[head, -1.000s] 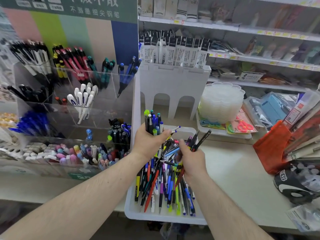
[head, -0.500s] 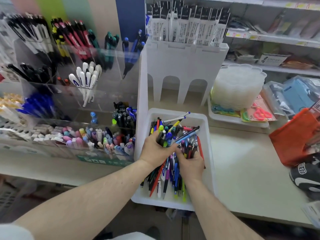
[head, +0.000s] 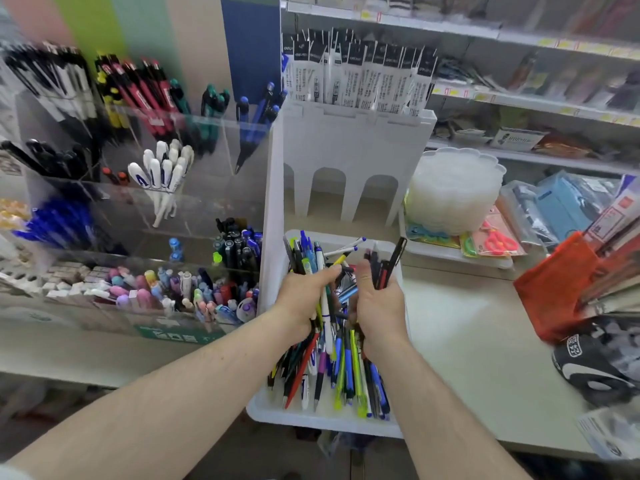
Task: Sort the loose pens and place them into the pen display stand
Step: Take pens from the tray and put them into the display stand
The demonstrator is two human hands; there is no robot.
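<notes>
A white tray [head: 273, 408] at the counter's front edge holds a heap of loose pens [head: 341, 368] in many colours. My left hand [head: 304, 294] is closed around a mixed bundle of pens [head: 306, 256] that stick up above the tray. My right hand [head: 379, 308] grips a few dark pens [head: 384, 268], black and red, tips pointing up and right. The clear acrylic pen display stand [head: 221, 143] rises at the left, with tiered compartments holding black, red, green, blue and white pens.
A white rack [head: 356, 147] with packaged refills stands behind the tray. A stack of clear plastic dishes [head: 453, 188] and scissors packs [head: 495, 240] sit to the right. An orange bag [head: 557, 289] and a black cap [head: 595, 368] lie at the far right. Shelves run behind.
Both hands dipped into the pen heap half a second ago and have lifted again, each holding a bundle. The camera view shifted slightly.
</notes>
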